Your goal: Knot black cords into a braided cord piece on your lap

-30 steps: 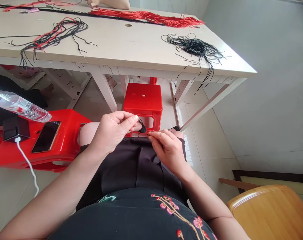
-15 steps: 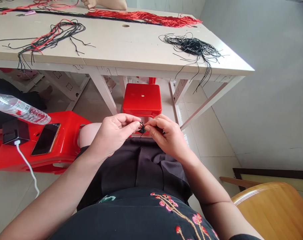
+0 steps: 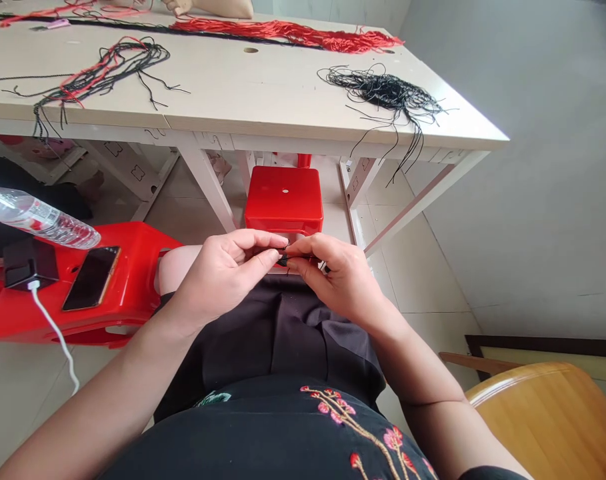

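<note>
Over my lap, my left hand and my right hand meet at the fingertips. Between them is a small bunch of black cord, pinched by thumb and fingers from both sides. Most of the cord is hidden behind the fingers, so its knotting cannot be made out. A short loose end hangs below the fingertips. Past my hands stands a red plastic stool, a little below the table edge.
On the table lie a tangle of black cord, black and red cords and a red bundle. Another person's forearm rests at the back. At left, a stool carries a bottle, phone and charger. A wooden chair stands right.
My fingertips have closed in around the black cord, and less of it shows now. My right hand's fingers have bent over it. Things on the table stay put.
</note>
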{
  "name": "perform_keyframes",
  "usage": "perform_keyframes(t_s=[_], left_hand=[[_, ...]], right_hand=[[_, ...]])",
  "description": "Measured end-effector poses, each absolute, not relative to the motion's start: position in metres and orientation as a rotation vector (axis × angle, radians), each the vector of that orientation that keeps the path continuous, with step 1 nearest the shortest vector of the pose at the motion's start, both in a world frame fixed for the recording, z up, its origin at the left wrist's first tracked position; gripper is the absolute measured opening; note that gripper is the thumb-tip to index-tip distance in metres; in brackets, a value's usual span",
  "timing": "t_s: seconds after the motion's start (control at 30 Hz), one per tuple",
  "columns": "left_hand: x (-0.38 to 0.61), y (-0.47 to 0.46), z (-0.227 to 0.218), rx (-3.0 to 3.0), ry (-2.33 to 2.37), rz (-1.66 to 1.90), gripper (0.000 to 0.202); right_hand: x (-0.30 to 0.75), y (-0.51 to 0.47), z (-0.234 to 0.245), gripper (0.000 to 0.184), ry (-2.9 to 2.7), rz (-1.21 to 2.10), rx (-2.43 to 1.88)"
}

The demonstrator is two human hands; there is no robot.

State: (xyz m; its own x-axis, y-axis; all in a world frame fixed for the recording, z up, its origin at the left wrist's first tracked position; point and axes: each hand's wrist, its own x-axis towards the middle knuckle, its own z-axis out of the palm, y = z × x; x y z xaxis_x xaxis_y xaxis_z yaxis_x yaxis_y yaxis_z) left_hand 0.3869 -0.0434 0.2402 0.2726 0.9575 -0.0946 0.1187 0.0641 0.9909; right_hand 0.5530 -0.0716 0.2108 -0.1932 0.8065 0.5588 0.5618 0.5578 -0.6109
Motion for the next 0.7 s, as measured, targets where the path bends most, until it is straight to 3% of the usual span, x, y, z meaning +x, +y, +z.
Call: perform_keyframes(t_s=[0.7], left_hand=[[0.379, -0.039, 0.235, 1.315, 1.091, 0.797, 0.026]], right_hand=[[0.557, -0.061, 0.236, 0.012, -2.105, 0.494, -1.129]])
